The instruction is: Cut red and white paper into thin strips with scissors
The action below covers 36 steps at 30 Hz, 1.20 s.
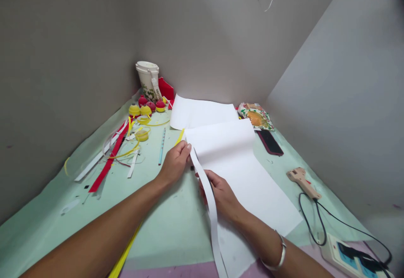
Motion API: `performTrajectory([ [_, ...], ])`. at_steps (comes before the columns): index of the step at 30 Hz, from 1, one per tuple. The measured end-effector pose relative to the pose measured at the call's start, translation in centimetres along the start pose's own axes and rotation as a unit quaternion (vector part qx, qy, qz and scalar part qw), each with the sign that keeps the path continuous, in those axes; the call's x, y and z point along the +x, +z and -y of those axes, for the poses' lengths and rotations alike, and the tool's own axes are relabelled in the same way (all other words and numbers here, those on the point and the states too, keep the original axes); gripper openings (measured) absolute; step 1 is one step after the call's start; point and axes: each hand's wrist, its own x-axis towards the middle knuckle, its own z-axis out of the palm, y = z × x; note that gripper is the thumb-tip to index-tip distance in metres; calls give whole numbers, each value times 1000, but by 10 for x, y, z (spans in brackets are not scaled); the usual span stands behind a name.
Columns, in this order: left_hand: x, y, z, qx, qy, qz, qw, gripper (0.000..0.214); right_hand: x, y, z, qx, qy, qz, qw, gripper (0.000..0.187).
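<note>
a narrow white strip (210, 204) runs from the left hand (176, 160) down past the right hand's fingers toward the wearer. the left hand pinches its far end; the right hand (222, 194) is curled beside it, though what it grips is hidden. under and right of the right hand lies a large white sheet (249, 185) on the table (176, 236). left of and beyond the left hand lies a pencil (162, 146), with a red strip (110, 160) farther left. well right of the right hand rests a glue gun (303, 183), with a phone (270, 143) beyond.

Left grip (176, 161) pinches; right grip (223, 194) (lower, nearer) curls inward.
</note>
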Motion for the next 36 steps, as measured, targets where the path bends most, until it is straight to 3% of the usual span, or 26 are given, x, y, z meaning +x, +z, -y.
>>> performTrajectory([
  [36, -1, 1, -2, 9, 1, 0, 1000, 34, 0, 0, -2, 13, -4, 2, 1000, 26],
])
